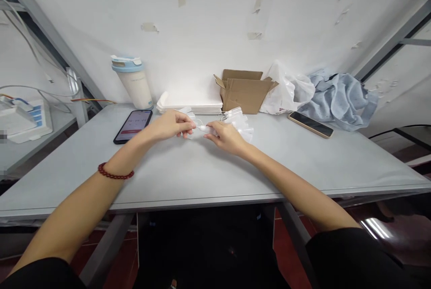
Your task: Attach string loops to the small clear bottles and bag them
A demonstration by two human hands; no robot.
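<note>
Left hand (pixel 170 125) curled, fingertips nearly together, hold unclear; right hand (pixel 226 137) pinches small white piece (pixel 202 128) between hands, over grey table (pixel 202 174). Lit phone (pixel 134 125) near left hand, cardboard box (pixel 244 97) behind right, dark phone (pixel 310 124) farther right. Flat surface runs to straight front edge (pixel 202 202); white wall (pixel 208 53) behind.

Over the grey worktop (pixel 202 172), the right hand (pixel 228 137) grips a small white piece (pixel 202 128), the left hand (pixel 170 125) just beside it.
</note>
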